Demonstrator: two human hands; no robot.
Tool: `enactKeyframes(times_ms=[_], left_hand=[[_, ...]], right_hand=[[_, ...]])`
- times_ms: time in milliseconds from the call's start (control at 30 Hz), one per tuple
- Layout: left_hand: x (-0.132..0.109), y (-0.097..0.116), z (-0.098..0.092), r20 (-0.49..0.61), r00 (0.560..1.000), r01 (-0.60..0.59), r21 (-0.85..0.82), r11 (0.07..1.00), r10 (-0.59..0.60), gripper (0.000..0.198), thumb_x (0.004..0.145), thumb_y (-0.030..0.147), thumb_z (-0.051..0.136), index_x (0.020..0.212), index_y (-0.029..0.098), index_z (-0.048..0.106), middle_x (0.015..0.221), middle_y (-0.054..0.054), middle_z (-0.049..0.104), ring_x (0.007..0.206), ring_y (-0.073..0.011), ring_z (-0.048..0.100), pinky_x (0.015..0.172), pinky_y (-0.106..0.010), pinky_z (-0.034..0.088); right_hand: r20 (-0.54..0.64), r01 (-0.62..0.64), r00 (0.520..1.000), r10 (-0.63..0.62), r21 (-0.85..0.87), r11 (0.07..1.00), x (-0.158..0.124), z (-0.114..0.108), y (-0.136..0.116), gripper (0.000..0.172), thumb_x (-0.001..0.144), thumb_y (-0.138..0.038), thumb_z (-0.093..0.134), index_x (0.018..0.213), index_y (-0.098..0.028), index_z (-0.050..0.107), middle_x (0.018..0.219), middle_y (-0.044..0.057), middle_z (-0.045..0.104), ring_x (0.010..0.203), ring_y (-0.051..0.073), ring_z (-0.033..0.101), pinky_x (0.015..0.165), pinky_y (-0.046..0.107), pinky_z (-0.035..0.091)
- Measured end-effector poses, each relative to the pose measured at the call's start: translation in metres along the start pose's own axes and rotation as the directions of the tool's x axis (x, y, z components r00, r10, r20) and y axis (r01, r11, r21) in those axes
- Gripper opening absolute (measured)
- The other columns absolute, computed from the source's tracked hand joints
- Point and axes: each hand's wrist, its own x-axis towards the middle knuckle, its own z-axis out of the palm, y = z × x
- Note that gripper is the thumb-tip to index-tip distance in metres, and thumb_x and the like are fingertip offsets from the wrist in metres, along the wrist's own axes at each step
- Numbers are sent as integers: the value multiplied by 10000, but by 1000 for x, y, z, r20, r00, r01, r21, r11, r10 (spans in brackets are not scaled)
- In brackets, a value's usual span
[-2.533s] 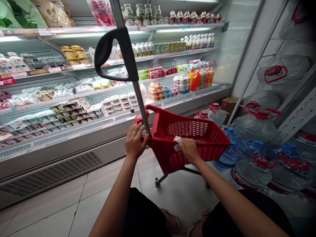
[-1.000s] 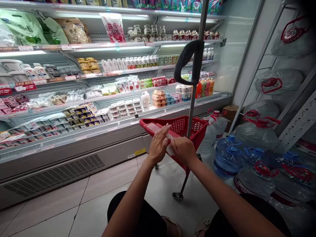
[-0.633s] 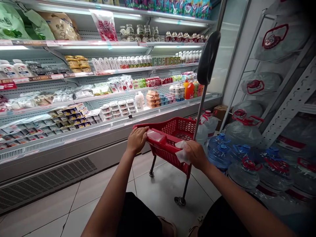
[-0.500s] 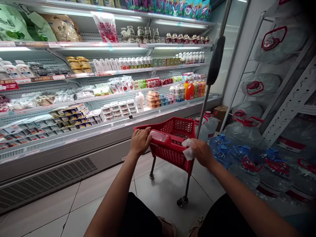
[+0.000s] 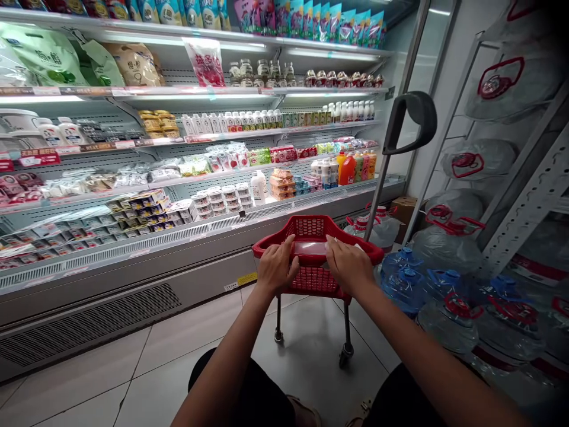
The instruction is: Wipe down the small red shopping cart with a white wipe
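A small red plastic shopping cart (image 5: 315,281) stands on thin metal legs with casters in front of my knees. My left hand (image 5: 276,265) grips the left part of its near rim, thumb on the near side and fingers over the top. On the right part of that rim lies my right hand (image 5: 351,264), its fingers bent over the edge. A bit of white tissue (image 5: 358,246) peeks out from it; the rest is hidden. Between the hands is a clear label panel (image 5: 309,248). A metal pole with a dark grey loop handle (image 5: 392,133) rises at the cart's right.
A long refrigerated display (image 5: 213,237) full of yogurt cups, bottles and bags runs along the left and back. Large water bottles (image 5: 448,320) crowd the floor at right, beside a metal rack (image 5: 524,196). A cardboard box (image 5: 404,209) sits behind them.
The cart has turned so its near rim faces me. My right hand has moved from beside the pole up onto the rim, mostly covering the tissue. My left hand has shifted right.
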Motion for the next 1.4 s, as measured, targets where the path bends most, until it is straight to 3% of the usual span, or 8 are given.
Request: enactKeyframes(times_ms=[300,467,600,767,1033,1200,1300,1400], left_hand=[[4,-5,-6,67,998,13,-104,994,-6,592,955,212,414,1537,166,318,1125,-109,754,1003,-285,720,941,-446,521],[11,-38,-25,188,982,6,-64,998,6,411,1033,313,386,1424,215,469,1166,-74,785,1090,-251,740,1096,-469,476],[8,-52,-28,215,976,57,-134,989,-28,430,1060,322,332,1451,257,499,1303,-25,753,1237,-207,685,1226,-471,381],[4,-17,-7,128,991,68,-356,932,-23,550,1048,286,318,1596,242,337,1534,-64,594,1466,-210,500,1282,-497,306],[10,28,15,-79,996,-20,-546,837,-27,616,1040,320,358,1630,241,197,1735,-118,253,1613,-250,220,1305,-515,250],[10,23,18,-31,999,7,-680,733,-38,617,1068,396,281,1645,281,92,1767,-98,148,1620,-238,202,1291,-498,284],[17,14,22,-8,996,61,-704,708,-94,593,1074,354,213,1655,288,115,1750,-71,233,1601,-208,262,1281,-467,312],[26,0,25,77,995,93,-656,749,-57,563,1080,327,178,1625,284,314,1681,-48,403,1558,-210,362,1282,-477,301]], right_hand=[[68,248,962,-264,180,952,37,17,-64,512,1084,-257,294,1462,-86,594,1544,130,566,1426,243,538,1222,402,377],[83,328,931,-356,242,913,33,9,-36,530,1099,-300,258,1548,-177,513,1582,67,531,1456,194,505,1235,397,379],[183,169,963,-199,165,972,38,7,4,551,1084,-284,244,1561,-163,493,1571,80,544,1441,208,523,1205,413,406],[312,-8,950,4,9,1000,54,8,18,556,1069,-283,255,1489,-98,569,1505,161,600,1396,288,564,1143,471,422],[317,203,927,-202,28,979,37,-6,-31,511,1084,-310,322,1521,-166,544,1103,140,796,1077,257,715,981,376,450],[210,219,950,-231,79,973,14,-11,-46,496,1107,-338,307,1513,-155,526,1026,120,796,894,243,725,846,354,473],[14,273,960,-278,150,950,-4,-2,-54,474,1106,-335,340,1472,-120,553,1163,156,767,1014,271,699,949,399,480],[-141,356,933,-332,217,909,-17,7,-47,445,1103,-306,365,1464,-141,566,1306,148,721,1192,273,645,1113,434,424]])
